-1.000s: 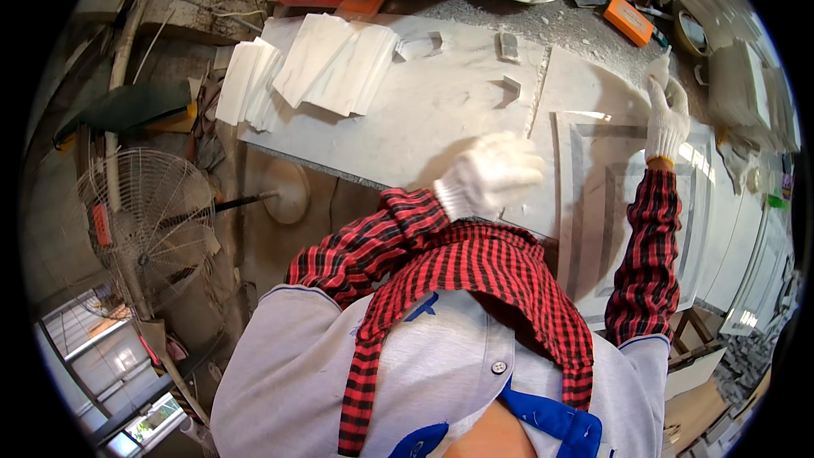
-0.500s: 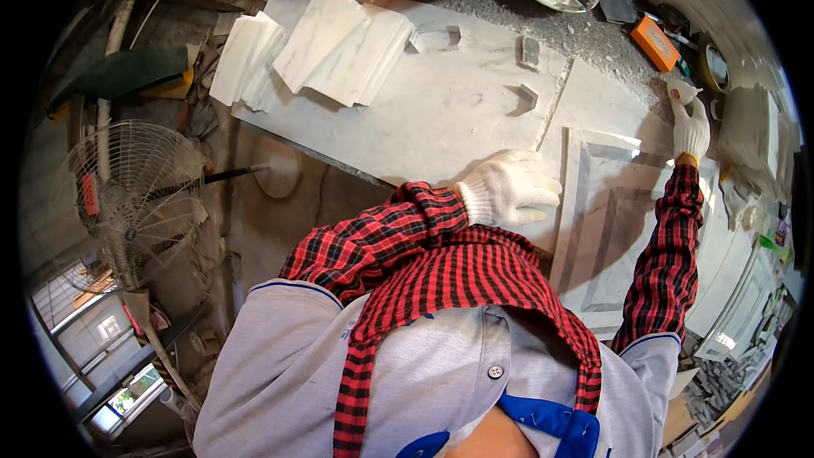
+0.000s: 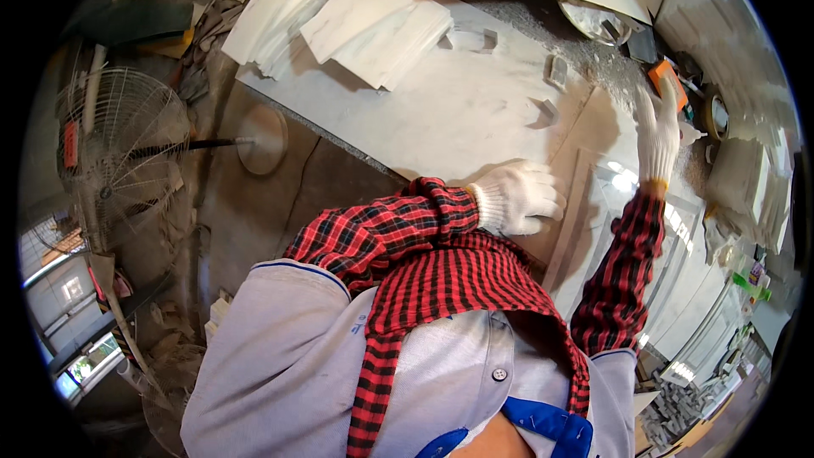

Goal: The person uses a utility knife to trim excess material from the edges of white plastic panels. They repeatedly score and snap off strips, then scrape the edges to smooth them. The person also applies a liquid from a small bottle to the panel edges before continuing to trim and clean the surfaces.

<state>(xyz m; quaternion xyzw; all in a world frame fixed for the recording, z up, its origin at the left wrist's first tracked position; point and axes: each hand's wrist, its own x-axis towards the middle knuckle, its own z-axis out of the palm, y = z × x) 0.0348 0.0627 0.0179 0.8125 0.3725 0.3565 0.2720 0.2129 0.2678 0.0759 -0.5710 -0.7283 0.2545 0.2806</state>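
My left hand (image 3: 517, 197), in a white knit glove, rests at the near edge of the marble slab, fingers loosely bent and apart, with nothing visible in them. To its right lies a framed marble panel (image 3: 570, 229) with stepped borders, partly in shadow. My right hand (image 3: 658, 131), also gloved, stretches forward at the right with its fingers extended and apart. Their tips reach an orange box (image 3: 668, 85), partly covering it; whether they touch it I cannot tell. Close beside this hand is a small white pointed thing (image 3: 691, 133), its kind unclear.
Stacked marble tiles (image 3: 369, 25) lie on the large slab (image 3: 441, 110), with several small cut pieces (image 3: 543, 113) farther right. A tape roll (image 3: 717, 115) and piled slabs (image 3: 763, 178) stand at the right. A caged fan (image 3: 123, 157) is at the left.
My right hand has opened and reached forward to the orange box. The small white thing at its fingers before is now beside the hand. The whole view has shifted; my left hand stays put.
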